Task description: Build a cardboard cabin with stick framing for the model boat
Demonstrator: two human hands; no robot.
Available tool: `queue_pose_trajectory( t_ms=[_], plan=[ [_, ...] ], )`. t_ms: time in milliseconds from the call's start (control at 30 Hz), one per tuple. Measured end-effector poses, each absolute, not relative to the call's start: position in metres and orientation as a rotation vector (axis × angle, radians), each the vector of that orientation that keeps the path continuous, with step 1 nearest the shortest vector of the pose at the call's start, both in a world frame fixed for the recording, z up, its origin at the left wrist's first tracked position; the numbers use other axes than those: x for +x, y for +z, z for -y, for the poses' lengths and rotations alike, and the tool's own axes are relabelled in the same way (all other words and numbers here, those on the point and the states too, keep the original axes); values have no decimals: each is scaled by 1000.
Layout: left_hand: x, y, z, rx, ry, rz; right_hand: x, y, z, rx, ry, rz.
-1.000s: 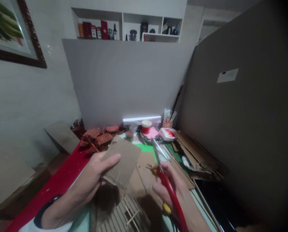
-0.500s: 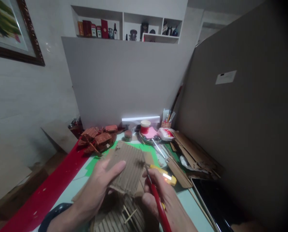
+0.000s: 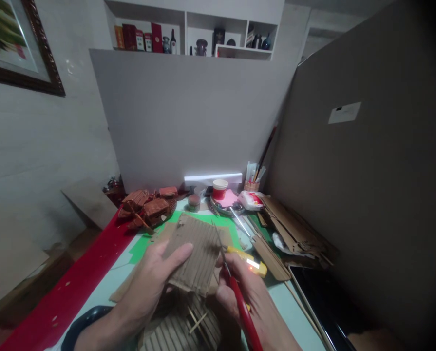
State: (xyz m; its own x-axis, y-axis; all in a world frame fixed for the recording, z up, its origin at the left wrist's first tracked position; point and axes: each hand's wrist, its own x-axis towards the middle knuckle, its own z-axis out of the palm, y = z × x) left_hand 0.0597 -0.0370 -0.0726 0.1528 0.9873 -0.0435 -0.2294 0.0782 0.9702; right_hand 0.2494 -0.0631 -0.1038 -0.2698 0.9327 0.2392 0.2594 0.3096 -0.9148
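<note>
My left hand [image 3: 155,273] is closed around a ridged piece of corrugated cardboard [image 3: 194,256], its thumb lying across the face. In my right hand [image 3: 249,292] is a pair of red-handled scissors [image 3: 244,309], seen nearly edge-on. Their thin pointed metal tip reaches up along the cardboard's right edge; whether blade and edge touch is hard to tell. Below, close to me, lies a larger ribbed cardboard piece [image 3: 177,334] with thin crossed wooden sticks [image 3: 198,322] on it, partly in shadow.
Reddish-brown model pieces [image 3: 155,208] sit at back left. Beyond my right hand lies a yellow tool [image 3: 256,267] with a lit spot. Stacked cardboard strips [image 3: 291,226] and a black flat panel [image 3: 320,302] occupy the right. A red-and-white cup [image 3: 219,189] stands behind.
The view has shifted slightly. The scissors' thin tip shows more clearly at the cardboard's right edge. Both hands keep their grip, with little movement.
</note>
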Motion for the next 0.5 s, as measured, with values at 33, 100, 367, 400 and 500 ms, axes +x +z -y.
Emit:
queue_pose_trajectory(
  t_ms=[33, 100, 367, 400, 500],
  plan=[
    [60, -72, 37, 1057, 1162, -963, 248, -102, 63, -1075, 999, 1724],
    [60, -73, 37, 1057, 1157, -964, 247, -100, 63, -1057, 987, 1713],
    [53, -81, 29, 1081, 1109, -954, 254, -103, 61, -1110, 744, 1825],
    [53, -81, 29, 1086, 1103, -948, 255, -103, 61, -1114, 709, 1846],
    [51, -81, 27, 1108, 1092, -935, 257, -101, 61, -1138, 655, 1885]
  ],
)
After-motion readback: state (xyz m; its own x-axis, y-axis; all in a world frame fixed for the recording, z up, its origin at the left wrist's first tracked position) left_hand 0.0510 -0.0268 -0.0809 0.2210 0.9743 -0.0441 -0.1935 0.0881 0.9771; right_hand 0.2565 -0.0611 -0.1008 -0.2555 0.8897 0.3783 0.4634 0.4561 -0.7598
